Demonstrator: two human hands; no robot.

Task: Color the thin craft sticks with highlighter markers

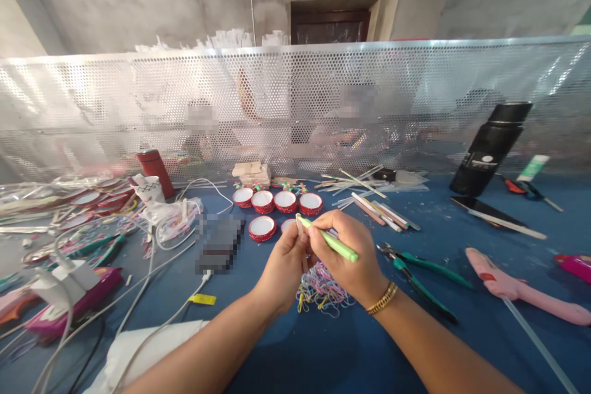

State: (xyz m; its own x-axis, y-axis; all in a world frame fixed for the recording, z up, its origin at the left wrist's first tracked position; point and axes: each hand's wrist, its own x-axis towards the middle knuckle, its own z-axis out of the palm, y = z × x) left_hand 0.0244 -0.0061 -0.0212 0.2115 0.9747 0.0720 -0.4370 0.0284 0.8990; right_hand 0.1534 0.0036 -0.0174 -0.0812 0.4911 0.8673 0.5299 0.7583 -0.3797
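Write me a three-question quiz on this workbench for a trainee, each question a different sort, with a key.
1. True or false: the light green pen-shaped tool is in the right hand.

2. In the head view, what lies on the blue table just below the left hand and the right hand?
A. The red flask
B. A tangle of pastel cords
C. The black bottle

3. How many stand in the far row of red-rimmed round pieces with white tops, mid-table?

Key:
1. True.
2. B.
3. Four.
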